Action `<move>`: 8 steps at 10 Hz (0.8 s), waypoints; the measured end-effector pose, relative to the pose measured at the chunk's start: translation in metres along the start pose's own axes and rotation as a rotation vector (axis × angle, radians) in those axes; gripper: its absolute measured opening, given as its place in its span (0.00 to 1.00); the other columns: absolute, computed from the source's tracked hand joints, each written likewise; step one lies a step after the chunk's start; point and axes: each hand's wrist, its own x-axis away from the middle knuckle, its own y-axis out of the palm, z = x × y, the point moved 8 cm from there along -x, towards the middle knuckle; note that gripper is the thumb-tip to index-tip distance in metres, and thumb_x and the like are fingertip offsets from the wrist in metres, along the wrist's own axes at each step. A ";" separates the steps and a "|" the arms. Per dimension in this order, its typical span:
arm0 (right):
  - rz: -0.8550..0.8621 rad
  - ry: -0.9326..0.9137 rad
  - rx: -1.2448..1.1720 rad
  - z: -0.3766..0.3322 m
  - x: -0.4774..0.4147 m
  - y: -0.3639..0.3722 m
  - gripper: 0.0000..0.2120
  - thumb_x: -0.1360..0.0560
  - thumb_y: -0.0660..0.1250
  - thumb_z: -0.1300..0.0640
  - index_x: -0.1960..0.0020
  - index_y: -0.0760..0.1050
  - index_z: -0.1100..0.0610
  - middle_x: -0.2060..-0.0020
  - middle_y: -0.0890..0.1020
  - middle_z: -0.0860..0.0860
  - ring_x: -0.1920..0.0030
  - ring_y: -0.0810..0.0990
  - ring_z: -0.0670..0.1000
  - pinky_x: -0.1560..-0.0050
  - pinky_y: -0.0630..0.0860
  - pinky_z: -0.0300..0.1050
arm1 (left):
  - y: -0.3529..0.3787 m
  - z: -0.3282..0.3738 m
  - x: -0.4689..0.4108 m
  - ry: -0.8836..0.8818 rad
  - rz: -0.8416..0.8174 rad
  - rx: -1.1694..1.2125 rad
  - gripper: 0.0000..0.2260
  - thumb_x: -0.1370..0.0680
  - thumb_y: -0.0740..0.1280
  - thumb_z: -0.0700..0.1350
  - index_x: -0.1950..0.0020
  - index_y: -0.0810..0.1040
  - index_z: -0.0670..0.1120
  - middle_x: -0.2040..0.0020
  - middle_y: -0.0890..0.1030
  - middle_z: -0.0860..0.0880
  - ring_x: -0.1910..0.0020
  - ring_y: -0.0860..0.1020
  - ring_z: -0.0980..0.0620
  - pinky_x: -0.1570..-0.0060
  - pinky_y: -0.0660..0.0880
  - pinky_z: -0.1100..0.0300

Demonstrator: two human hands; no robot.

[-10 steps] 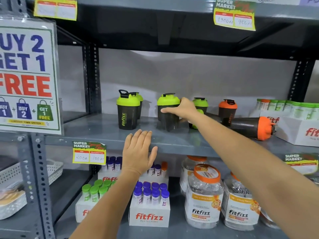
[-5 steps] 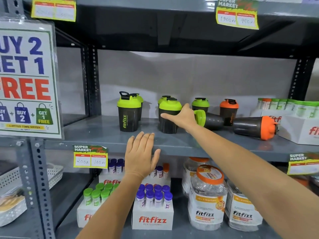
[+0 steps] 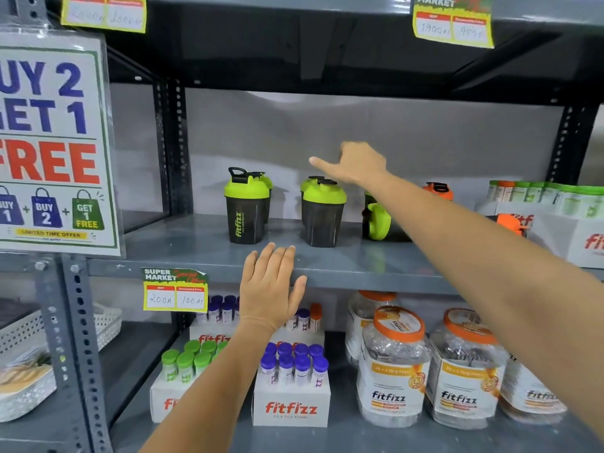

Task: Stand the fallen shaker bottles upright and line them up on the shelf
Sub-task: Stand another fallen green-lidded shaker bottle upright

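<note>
Two pairs of green-lidded dark shaker bottles stand upright on the grey shelf (image 3: 196, 256): the left pair (image 3: 245, 210) and the middle pair (image 3: 322, 214), each one behind the other. A green-lidded shaker (image 3: 377, 220) lies on its side just right of them, its lid facing me. An orange-lidded shaker (image 3: 438, 191) stands behind my right forearm, and another orange lid (image 3: 510, 223) shows past the arm. My right hand (image 3: 356, 163) hovers above the middle pair, empty, fingers loosely spread. My left hand (image 3: 269, 289) rests flat against the shelf's front edge, open.
A white fitfizz box (image 3: 585, 240) with green tubes stands at the shelf's right end. Below sit boxes of tubes (image 3: 291, 387) and orange-lidded jars (image 3: 392, 364). A promo sign (image 3: 52, 142) hangs at left. The upper shelf (image 3: 327, 44) hangs low overhead.
My right hand set the green shaker down in front of another, let go and lifted up above it. The left hand stayed on the shelf edge.
</note>
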 end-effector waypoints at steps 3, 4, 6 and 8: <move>-0.331 -0.017 0.147 -0.026 -0.001 0.014 0.22 0.31 0.72 0.41 0.65 0.70 0.58 0.67 0.75 0.53 0.71 0.78 0.54 0.57 0.80 0.48 | 0.001 -0.001 0.000 0.001 -0.014 -0.003 0.23 0.22 0.57 0.54 0.37 0.78 0.41 0.43 0.81 0.44 0.39 0.77 0.41 0.35 0.65 0.47; -0.397 0.007 0.088 -0.027 -0.004 0.019 0.21 0.31 0.74 0.46 0.63 0.71 0.62 0.68 0.78 0.57 0.73 0.79 0.56 0.56 0.84 0.53 | 0.002 -0.001 0.001 0.000 -0.021 -0.004 0.23 0.22 0.57 0.55 0.37 0.78 0.41 0.43 0.81 0.44 0.39 0.77 0.42 0.35 0.65 0.47; -0.572 -0.002 0.036 -0.033 0.000 0.030 0.14 0.26 0.69 0.53 0.47 0.70 0.60 0.49 0.74 0.59 0.58 0.79 0.58 0.53 0.81 0.53 | 0.002 -0.001 0.001 0.005 -0.016 -0.001 0.23 0.22 0.56 0.55 0.37 0.78 0.41 0.43 0.81 0.44 0.39 0.77 0.42 0.35 0.65 0.47; -0.434 -0.103 0.123 -0.043 -0.004 0.024 0.20 0.30 0.69 0.41 0.58 0.72 0.58 0.53 0.76 0.54 0.53 0.75 0.58 0.59 0.70 0.46 | 0.002 -0.001 0.001 0.002 -0.013 -0.001 0.23 0.22 0.56 0.55 0.38 0.77 0.41 0.43 0.81 0.44 0.39 0.77 0.42 0.35 0.65 0.47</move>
